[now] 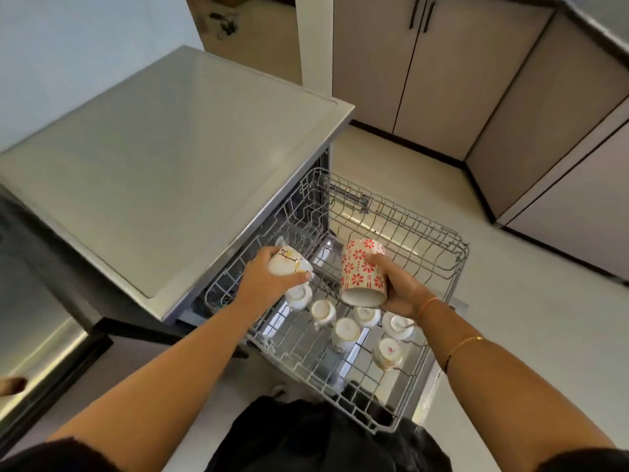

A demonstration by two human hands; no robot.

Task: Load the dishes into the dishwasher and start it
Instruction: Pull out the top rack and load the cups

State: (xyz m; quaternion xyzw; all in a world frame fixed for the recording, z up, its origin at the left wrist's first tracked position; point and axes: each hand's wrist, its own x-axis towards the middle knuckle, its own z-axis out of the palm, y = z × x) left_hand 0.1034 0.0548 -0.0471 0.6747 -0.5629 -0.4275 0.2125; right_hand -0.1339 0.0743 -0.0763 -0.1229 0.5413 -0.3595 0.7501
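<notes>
Fingers (376, 259) around two cups (357, 270), six beneath

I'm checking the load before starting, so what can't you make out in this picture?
Head view only.
- Dishwasher inside: hidden under the worktop.
- Door: mostly covered by the rack and dark clothing.
- Cup: partly wrapped by the left fingers.
- Brown thing: cut off by the left edge.
- Far floor clutter: too small.

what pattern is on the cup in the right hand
Red flowers on cream, on the cup; head view.
</notes>
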